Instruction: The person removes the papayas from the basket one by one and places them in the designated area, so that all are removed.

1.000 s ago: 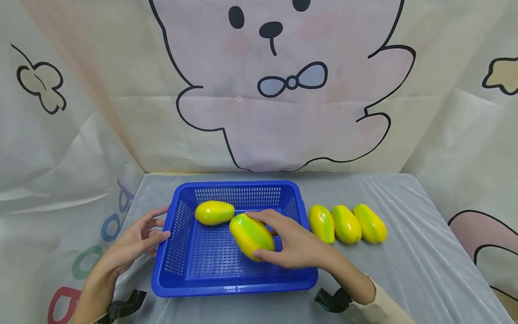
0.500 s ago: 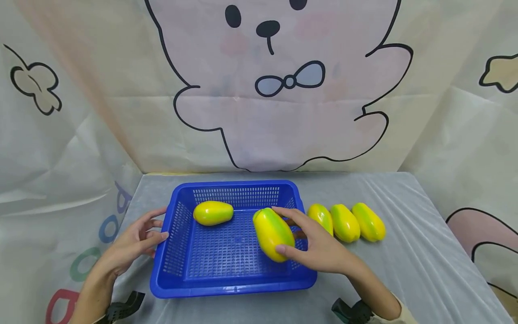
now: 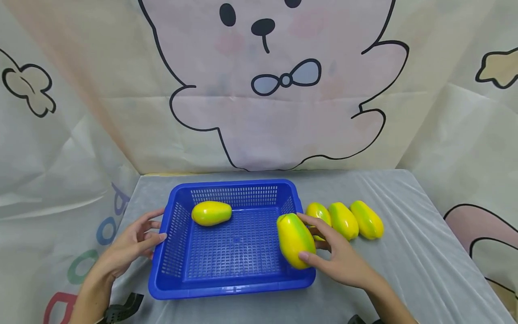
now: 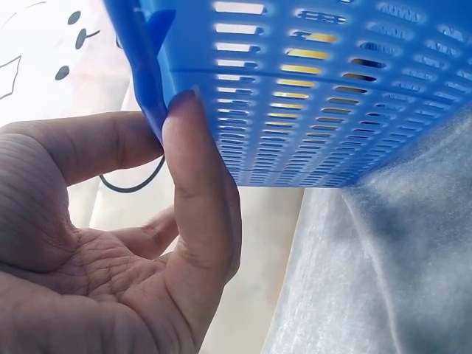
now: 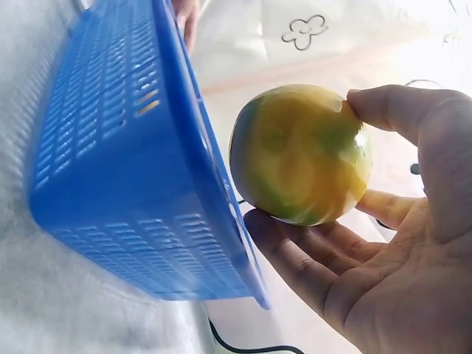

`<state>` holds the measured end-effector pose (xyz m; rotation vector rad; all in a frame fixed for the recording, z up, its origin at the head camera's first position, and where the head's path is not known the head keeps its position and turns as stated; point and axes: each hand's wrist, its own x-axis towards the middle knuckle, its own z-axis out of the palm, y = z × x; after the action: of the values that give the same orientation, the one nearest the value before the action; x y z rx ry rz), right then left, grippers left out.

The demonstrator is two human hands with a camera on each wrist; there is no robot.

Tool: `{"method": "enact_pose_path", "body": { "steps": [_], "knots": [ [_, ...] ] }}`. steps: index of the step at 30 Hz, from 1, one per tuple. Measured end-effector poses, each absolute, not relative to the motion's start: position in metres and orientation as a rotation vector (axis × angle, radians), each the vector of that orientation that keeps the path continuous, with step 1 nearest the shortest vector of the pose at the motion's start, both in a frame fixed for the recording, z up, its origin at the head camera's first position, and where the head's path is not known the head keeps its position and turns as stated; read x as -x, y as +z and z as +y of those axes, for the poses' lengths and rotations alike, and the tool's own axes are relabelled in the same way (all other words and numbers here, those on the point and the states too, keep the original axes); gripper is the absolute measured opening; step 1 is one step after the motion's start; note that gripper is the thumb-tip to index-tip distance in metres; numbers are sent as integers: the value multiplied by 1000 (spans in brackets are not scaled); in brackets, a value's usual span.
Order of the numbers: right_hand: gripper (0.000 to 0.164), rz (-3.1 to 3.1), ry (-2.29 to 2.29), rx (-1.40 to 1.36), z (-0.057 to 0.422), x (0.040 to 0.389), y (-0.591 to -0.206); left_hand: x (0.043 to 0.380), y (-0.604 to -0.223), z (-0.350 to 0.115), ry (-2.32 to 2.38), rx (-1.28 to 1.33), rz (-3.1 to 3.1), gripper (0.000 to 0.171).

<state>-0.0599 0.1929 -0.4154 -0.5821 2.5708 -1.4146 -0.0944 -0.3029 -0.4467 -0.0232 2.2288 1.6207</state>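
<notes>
Right fingers (image 3: 315, 222) grip a glossy papaya (image 3: 294, 240), probably stiff and slippery, best held round its middle; left fingers (image 4: 198, 184) pinch the basket rim (image 3: 232, 290)

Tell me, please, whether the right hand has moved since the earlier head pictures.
Yes: in the head view, the right hand, holding a fruit, has moved rightward, from over the basket to its right rim.

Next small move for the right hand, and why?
Probably carry the held fruit a little further right, clear of the basket, before lowering it: the right hand has brought it from nearer the basket's middle to its right side, and three more fruits lie on the cloth just beyond.
</notes>
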Motion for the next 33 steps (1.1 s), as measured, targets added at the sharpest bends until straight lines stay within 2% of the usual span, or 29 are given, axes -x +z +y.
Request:
{"method": "enact_pose_path", "body": {
  "steps": [24, 33],
  "knots": [
    [70, 2555, -1614, 436, 240, 28, -430, 93, -448, -307, 1633, 0, 2227, 79],
    [65, 2659, -1492, 237, 254, 19, -443, 95, -447, -307, 1638, -31, 2220, 78]
  ]
}}
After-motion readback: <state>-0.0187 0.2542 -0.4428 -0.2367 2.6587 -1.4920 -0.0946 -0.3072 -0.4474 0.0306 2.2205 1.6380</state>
